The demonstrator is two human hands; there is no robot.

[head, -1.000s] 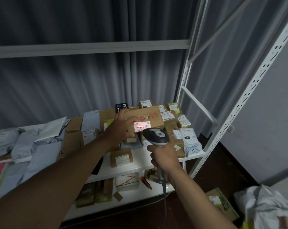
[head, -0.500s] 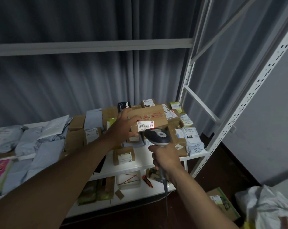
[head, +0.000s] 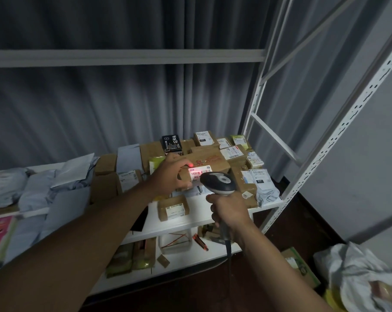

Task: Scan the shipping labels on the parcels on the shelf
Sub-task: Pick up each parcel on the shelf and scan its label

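Just above scanner (head: 218,183), clenched in right hand (head: 229,212): shipping label (head: 200,173), long axis sideways, on cardboard parcel (head: 209,162) gripped by left hand (head: 173,174)

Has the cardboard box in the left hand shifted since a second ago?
No. The cardboard box sits where it did against the black box behind it; the left hand holds it while the scanner lights its label.

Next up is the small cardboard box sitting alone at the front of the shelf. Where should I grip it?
Grip the small cardboard box across its two short ends, coming from above and the front. It lies flat with its label up and bare shelf around it, so the ends look reachable and the label stays uncovered.
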